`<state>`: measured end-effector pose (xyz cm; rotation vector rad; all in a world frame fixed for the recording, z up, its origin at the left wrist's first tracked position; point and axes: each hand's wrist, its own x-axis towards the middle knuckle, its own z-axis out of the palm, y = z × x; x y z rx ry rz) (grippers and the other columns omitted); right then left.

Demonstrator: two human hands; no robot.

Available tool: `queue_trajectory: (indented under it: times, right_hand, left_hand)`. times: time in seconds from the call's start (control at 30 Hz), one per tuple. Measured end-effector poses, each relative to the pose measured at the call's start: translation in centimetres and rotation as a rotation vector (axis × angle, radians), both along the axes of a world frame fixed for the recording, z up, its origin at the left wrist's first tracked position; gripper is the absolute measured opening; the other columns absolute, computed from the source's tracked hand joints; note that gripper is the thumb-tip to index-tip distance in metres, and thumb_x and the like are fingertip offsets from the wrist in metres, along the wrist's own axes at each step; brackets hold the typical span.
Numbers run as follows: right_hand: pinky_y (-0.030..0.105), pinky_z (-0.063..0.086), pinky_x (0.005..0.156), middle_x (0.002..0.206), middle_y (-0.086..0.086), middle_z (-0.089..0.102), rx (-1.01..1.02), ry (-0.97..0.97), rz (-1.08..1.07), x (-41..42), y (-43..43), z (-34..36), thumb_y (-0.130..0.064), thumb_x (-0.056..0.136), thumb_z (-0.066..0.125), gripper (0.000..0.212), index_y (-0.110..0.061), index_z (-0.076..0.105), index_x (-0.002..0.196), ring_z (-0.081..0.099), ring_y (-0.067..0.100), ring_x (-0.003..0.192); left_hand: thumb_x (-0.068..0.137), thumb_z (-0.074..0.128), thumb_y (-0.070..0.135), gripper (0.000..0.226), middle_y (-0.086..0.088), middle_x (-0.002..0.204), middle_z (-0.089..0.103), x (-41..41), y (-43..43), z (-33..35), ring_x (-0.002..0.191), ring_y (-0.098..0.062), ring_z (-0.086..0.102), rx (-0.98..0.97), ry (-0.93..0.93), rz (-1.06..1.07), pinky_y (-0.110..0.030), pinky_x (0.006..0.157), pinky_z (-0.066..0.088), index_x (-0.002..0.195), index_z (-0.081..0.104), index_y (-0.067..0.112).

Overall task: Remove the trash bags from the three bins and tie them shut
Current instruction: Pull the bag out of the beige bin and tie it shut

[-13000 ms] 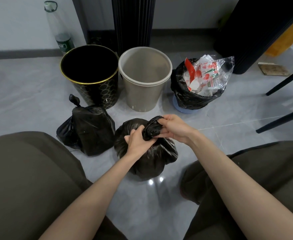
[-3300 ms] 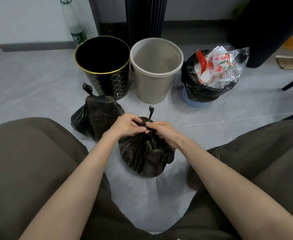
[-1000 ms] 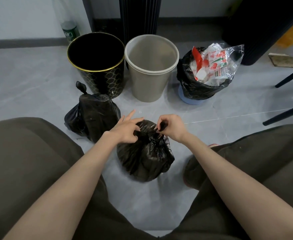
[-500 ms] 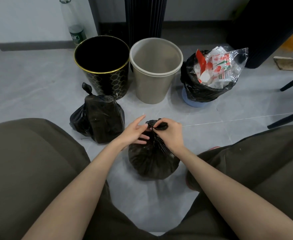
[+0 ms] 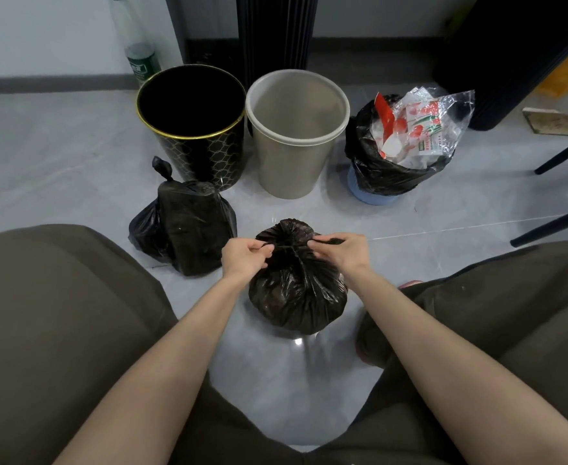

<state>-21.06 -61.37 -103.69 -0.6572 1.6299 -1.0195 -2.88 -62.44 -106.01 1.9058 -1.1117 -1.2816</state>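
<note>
Centre of the frame, on the grey floor [image 5: 74,156]: the second black bag [image 5: 297,293], upright between two olive-trousered knees [image 5: 58,313]. Pinched at its gathered neck from both sides: left hand [image 5: 244,255] with fingers curled on a twisted strand at the left, right hand [image 5: 341,250] curled on the other strand at the right. Drawn well apart now, against half a second ago, when nearly touching over the knot. A thin taut line of plastic stretched between them across the top of the bag. Gone as well, the little tail seen standing above the neck three seconds back. Bag rounder below the cinch, a ruffle of plastic puffed up just behind the hands.

Left of centre, near the left hand: the first bag [image 5: 188,233], knotted, tail up, same spot as before. Behind it, upper left, the black bin [image 5: 209,162] with the gold rim, its mouth dark. Next along, upper middle, the beige bin [image 5: 292,169], plain plastic showing inside. Upper right, the blue bin [image 5: 370,196] with its black liner [image 5: 376,169] folded over the rim, clear wrappers [image 5: 420,129] with red print heaped out of the top, just as in every earlier look. Far upper left, a clear bottle [image 5: 140,58] with a green label against the wall. Right edge, two dark chair legs [image 5: 561,159].
</note>
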Motion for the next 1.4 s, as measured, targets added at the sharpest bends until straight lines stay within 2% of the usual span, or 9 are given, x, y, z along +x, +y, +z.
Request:
queue_trajectory:
  times: [0.17, 0.33, 0.43, 0.53, 0.67, 0.77, 1.0, 1.27, 1.4]
  right_hand:
    - [0.017, 0.057, 0.06, 0.074, 0.01, 0.065, 0.178, -0.142, -0.244, -1.0, 1.3, -0.8, 0.008, 0.074, 0.074, 0.018, 0.008, 0.068, 0.092, 0.063, 0.017, 0.06]
    - [0.015, 0.057, 0.063, 0.088, 0.008, 0.064, 0.155, -0.535, -0.306, -0.5, 0.3, -0.5, 0.004, 0.083, 0.066, 0.009, 0.001, 0.063, 0.092, 0.063, 0.014, 0.08]
    - [0.012, 0.055, 0.069, 0.091, 0.002, 0.063, 0.185, -0.618, -0.28, 0.7, 0.6, -1.0, -0.003, 0.089, 0.062, 0.005, -0.007, 0.06, 0.09, 0.059, 0.007, 0.083]
    - [0.014, 0.053, 0.069, 0.086, -0.001, 0.061, 0.198, -0.541, -0.235, 1.9, 1.2, -1.5, -0.011, 0.088, 0.065, 0.006, -0.011, 0.062, 0.093, 0.056, 0.006, 0.075]
    - [0.016, 0.045, 0.06, 0.057, -0.012, 0.054, 0.17, -0.148, -0.002, 2.7, 1.3, -1.2, -0.026, 0.089, 0.066, 0.015, -0.018, 0.064, 0.077, 0.048, 0.003, 0.058]
    - [0.018, 0.042, 0.057, 0.064, -0.007, 0.056, 0.147, -0.003, 0.015, 2.8, 1.0, -1.8, -0.025, 0.093, 0.06, 0.019, -0.011, 0.071, 0.088, 0.044, 0.006, 0.056]
    - [0.01, 0.041, 0.04, 0.042, -0.009, 0.053, 0.41, -0.393, -0.278, 2.5, 0.6, -2.9, -0.017, 0.101, 0.044, 0.031, -0.015, 0.058, 0.073, 0.047, -0.001, 0.032]
    - [0.029, 0.052, 0.084, 0.076, 0.008, 0.067, 0.062, 0.031, 0.116, 1.7, -0.7, -1.7, -0.017, 0.087, 0.065, 0.018, -0.01, 0.071, 0.072, 0.061, 0.02, 0.073]
    - [0.025, 0.051, 0.076, 0.07, 0.0, 0.07, -0.033, 0.126, 0.333, 2.5, -0.5, -1.9, -0.018, 0.093, 0.057, 0.027, -0.018, 0.069, 0.069, 0.064, 0.011, 0.068]
  left_hand:
    - [0.086, 0.067, 0.012, 0.027, -0.01, 0.092, 0.068, 0.6, 1.3, -1.7, 0.069, -0.014, 0.063, 0.126, 0.068, 0.166, -0.012, 0.059, 0.053, 0.109, 0.066, -0.003]
    - [0.096, 0.05, 0.011, 0.02, -0.008, 0.097, 0.058, -1.2, 0.6, -0.4, 0.101, -0.016, 0.053, 0.143, 0.471, 0.202, -0.029, 0.102, 0.043, 0.103, 0.059, -0.005]
    - [0.102, 0.035, 0.011, 0.019, -0.01, 0.105, 0.062, -2.6, 0.5, 0.2, 0.105, -0.019, 0.055, 0.134, 0.61, 0.189, -0.03, 0.102, 0.04, 0.085, 0.044, 0.012]
    - [0.104, 0.027, 0.013, 0.02, -0.01, 0.098, 0.067, -3.7, 0.8, 0.4, 0.097, -0.02, 0.062, 0.1, 0.603, 0.128, -0.027, 0.093, 0.044, 0.087, 0.037, 0.015]
    - [0.103, 0.03, 0.016, 0.019, -0.007, 0.078, 0.062, -4.3, 0.6, 0.0, 0.086, -0.02, 0.062, 0.069, 0.496, 0.093, -0.028, 0.088, 0.048, 0.085, 0.037, 0.016]
    - [0.101, 0.034, 0.018, 0.019, -0.001, 0.067, 0.055, -4.7, 0.3, -0.6, 0.076, -0.018, 0.059, 0.037, 0.376, 0.081, -0.032, 0.085, 0.048, 0.083, 0.038, 0.018]
    - [0.101, 0.032, 0.011, 0.026, 0.002, 0.042, 0.048, -3.3, 0.0, -2.3, 0.055, -0.011, 0.044, 0.203, 0.395, 0.43, -0.02, 0.048, 0.027, 0.076, 0.034, 0.019]
    - [0.101, 0.029, 0.007, 0.011, -0.004, 0.068, 0.044, -2.6, -0.6, -0.5, 0.06, -0.01, 0.055, 0.076, 0.487, 0.224, -0.02, 0.07, 0.05, 0.095, 0.039, 0.01]
    - [0.095, 0.045, 0.031, 0.018, -0.007, 0.095, 0.055, -3.0, -0.2, -0.2, 0.089, -0.018, 0.055, 0.068, 0.393, 0.007, -0.029, 0.084, 0.045, 0.107, 0.047, 0.017]
